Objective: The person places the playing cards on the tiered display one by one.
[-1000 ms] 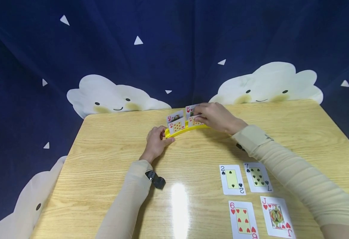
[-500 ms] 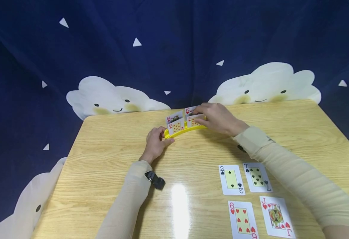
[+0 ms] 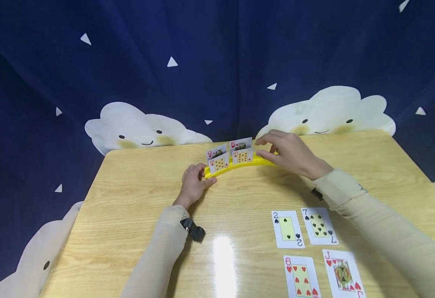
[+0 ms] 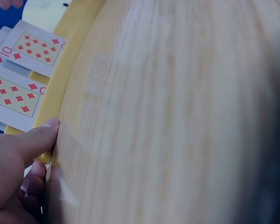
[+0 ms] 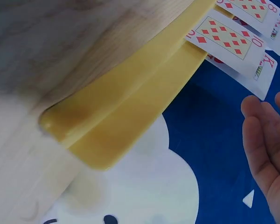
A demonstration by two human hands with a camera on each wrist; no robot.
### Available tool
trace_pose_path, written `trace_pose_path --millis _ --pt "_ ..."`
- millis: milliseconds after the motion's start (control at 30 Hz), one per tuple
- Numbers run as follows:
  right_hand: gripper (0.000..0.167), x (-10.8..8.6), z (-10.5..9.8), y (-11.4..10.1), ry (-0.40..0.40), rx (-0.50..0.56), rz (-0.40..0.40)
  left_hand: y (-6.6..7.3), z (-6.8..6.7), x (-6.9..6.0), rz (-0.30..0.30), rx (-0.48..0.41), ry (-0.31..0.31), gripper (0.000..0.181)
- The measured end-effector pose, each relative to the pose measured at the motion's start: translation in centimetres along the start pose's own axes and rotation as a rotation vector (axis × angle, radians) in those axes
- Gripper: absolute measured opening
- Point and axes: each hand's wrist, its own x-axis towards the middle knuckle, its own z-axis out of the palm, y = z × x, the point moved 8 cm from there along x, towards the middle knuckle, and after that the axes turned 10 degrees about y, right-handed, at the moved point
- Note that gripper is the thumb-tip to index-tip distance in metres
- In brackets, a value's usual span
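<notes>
My left hand [image 3: 193,183] grips the left end of a curved yellow card holder [image 3: 260,161], thumb along its front and fingers behind. Four playing cards stand in the holder: an eight of diamonds [image 3: 218,164] and a ten of diamonds [image 3: 242,157] in front, a red queen [image 3: 216,151] and a king of hearts [image 3: 241,145] behind them. Just right of the king and ten, my right hand [image 3: 290,154] hovers with loosely bent fingers and nothing between them. The right wrist view shows those fingers [image 5: 259,140] apart from the cards.
Face up on the wooden table [image 3: 135,198] at front right lie a two of spades [image 3: 288,229], a seven of spades [image 3: 319,226], a six of hearts [image 3: 301,278] and a jack of hearts [image 3: 343,273]. A dark blue cloud-patterned curtain [image 3: 202,54] hangs behind the table.
My right hand has let go of the cards at the king and ten and moved off to the right, uncovering both. The left hand stays on the holder.
</notes>
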Motion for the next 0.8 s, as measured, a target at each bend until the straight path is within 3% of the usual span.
trace_pose_path --millis 233,467,667,800 --pt "0.020 -3.1 -1.3 0.2 0.002 -0.014 0.016 -0.3 0.1 -0.3 -0.006 -0.003 0.004 0.035" --pt "0.021 -7.1 -2.3 0.7 -0.108 -0.081 0.047 -0.4 0.2 -0.3 -0.005 -0.002 0.004 0.034" --pt "0.021 -10.4 -4.4 1.5 -0.175 -0.145 0.049 -0.1 0.1 -0.1 0.021 0.000 0.010 0.033" --pt "0.026 -12.7 -5.6 2.3 -0.233 -0.169 0.099 0.0 0.1 0.0 0.009 -0.005 0.009 0.033"
